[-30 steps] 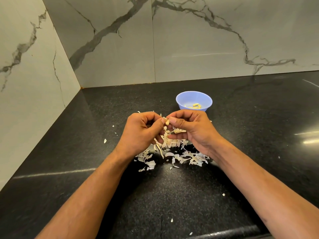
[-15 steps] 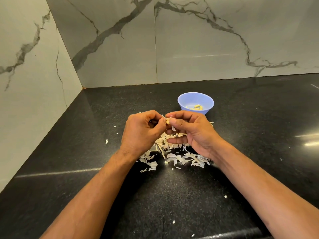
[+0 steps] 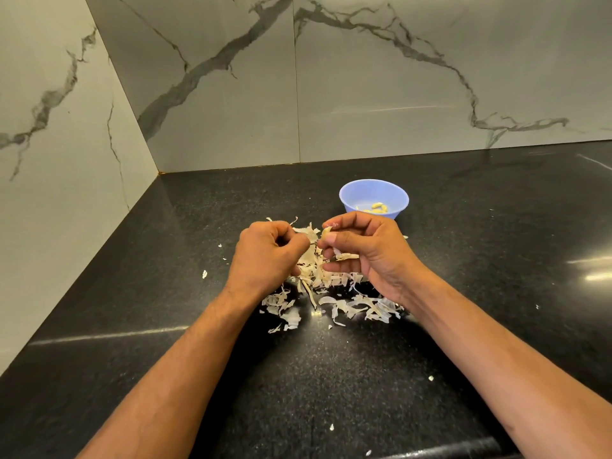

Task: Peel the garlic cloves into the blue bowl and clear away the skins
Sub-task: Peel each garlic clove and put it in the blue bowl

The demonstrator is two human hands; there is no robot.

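Note:
My right hand pinches a small pale garlic clove between thumb and forefinger, just above the skin pile. My left hand is curled beside it, thumb and fingertips pinching a thin strip of skin that runs toward the clove. A heap of dry papery garlic skins lies on the black counter under and in front of both hands. The blue bowl stands just behind my right hand, with several peeled cloves in its bottom.
The black granite counter runs into a corner of grey marble walls at the back and left. Stray skin flakes lie scattered left of the pile and near the front edge.
My hands have drawn slightly apart; the left has pulled a strip of skin away from the clove held in the right. The view has shifted a little.

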